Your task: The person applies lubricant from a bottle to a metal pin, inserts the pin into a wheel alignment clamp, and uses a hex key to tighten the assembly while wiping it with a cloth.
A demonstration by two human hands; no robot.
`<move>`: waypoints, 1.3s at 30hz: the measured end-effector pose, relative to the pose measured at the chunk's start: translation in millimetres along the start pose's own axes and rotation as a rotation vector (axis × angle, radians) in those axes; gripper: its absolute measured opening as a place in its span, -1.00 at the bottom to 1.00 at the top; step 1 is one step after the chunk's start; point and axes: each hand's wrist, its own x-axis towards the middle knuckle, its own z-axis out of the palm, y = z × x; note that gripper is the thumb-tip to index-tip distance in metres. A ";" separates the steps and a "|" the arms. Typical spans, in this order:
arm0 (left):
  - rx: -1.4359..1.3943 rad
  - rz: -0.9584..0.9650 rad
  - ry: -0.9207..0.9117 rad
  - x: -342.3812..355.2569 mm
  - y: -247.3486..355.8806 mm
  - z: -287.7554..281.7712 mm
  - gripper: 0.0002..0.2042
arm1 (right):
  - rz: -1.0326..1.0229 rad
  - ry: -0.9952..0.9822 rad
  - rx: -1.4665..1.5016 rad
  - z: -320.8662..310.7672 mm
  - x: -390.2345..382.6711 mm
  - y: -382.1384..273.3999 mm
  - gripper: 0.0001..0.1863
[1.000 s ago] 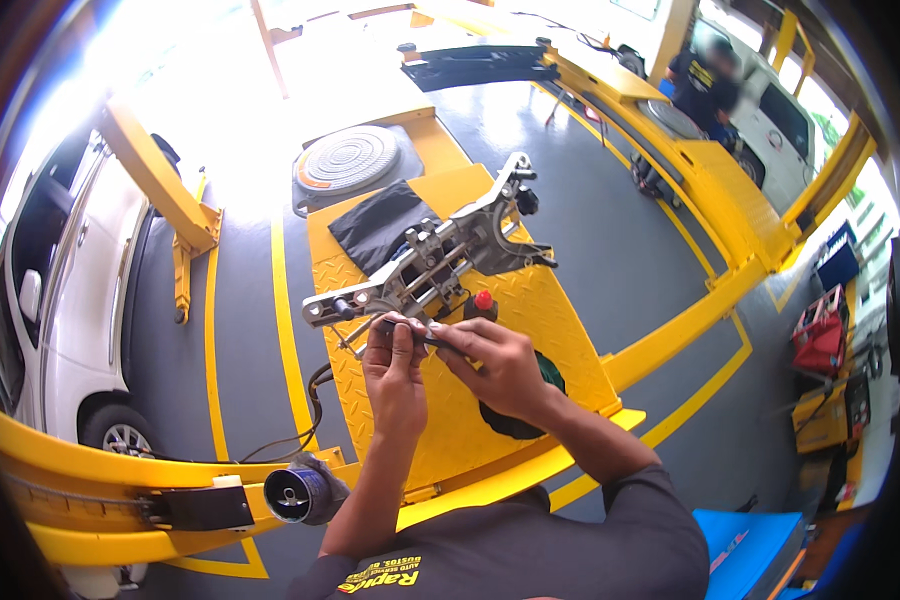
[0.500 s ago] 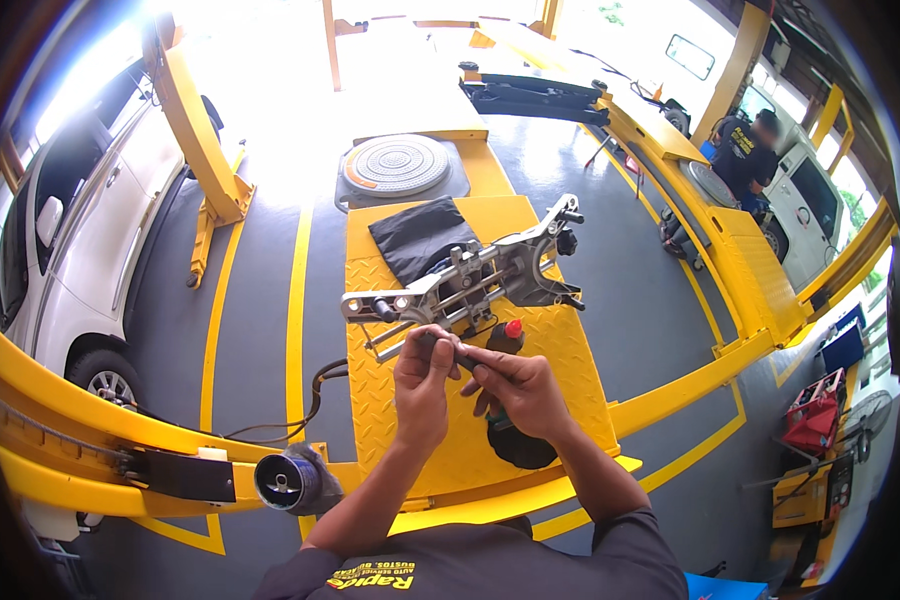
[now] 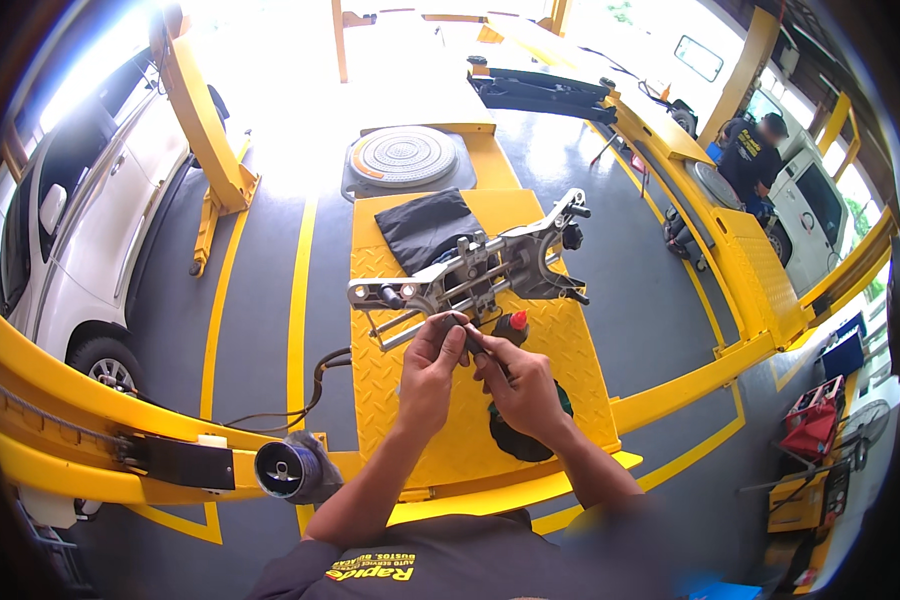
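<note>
Above the yellow diamond-plate platform (image 3: 378, 400), my left hand (image 3: 428, 378) and my right hand (image 3: 526, 392) meet. The fingertips of both pinch a small dark rod-like piece (image 3: 472, 338); its exact kind is too small to make out. Just beyond them, a silver and black wheel clamp (image 3: 482, 282) with sliding rods lies on the platform. Its far side rests by a folded black cloth (image 3: 428, 228). A dark bottle with a red tip (image 3: 517, 322) lies beyond my right hand. Partly covered by that hand is a dark round object (image 3: 526, 442).
A round turntable plate (image 3: 404, 158) lies beyond the platform. A blue can (image 3: 290, 472) sits on the yellow beam at the near left. White car (image 3: 100, 240) at left; yellow lift post (image 3: 198, 120) beside it. A person (image 3: 748, 155) works at the far right by another vehicle.
My hands have shifted slightly, and the small dark piece is now tilted more steeply between the fingers. The right fingers have drawn closer together. The view has moved a little.
</note>
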 end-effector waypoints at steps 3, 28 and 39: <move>-0.073 -0.044 -0.063 1.7 -6.2 -4.5 -0.84 | 0.032 -0.010 0.034 -3.7 -0.8 -0.4 -0.71; 0.123 -0.347 0.040 -31.4 -4.5 -79.4 -0.85 | 0.068 -0.302 -0.201 20.4 0.3 44.2 -0.71; 0.801 -0.067 0.273 -15.3 6.9 -105.3 -0.74 | 0.049 -0.319 -0.492 33.2 3.0 76.4 -0.72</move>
